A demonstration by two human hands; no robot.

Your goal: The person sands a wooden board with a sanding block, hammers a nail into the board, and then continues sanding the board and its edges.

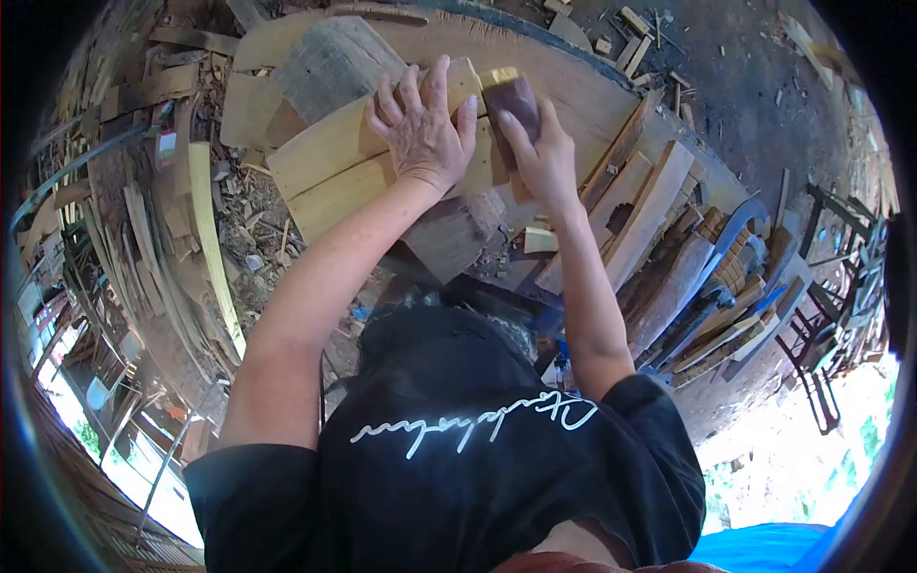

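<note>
My left hand (423, 132) lies with its fingers spread on a pale board assembly (334, 177), which has a seam along its length. Beside it, at the board's right end, my right hand (543, 153) is closed around a dark brown block (511, 102) with a yellowish top end. The block touches or lies close to the board's right edge; the exact contact is hidden. Under and behind the pale board sits a grey weathered wood block (339, 72). A second grey block (454, 234) shows below the board, nearer my body.
Stacked planks (650, 215) and a curved blue-grey tool (721, 248) lie at the right. A long pale strip (212, 239) and piled scrap wood (143, 248) stand at the left. Wood offcuts (632, 53) litter the ground at the top right.
</note>
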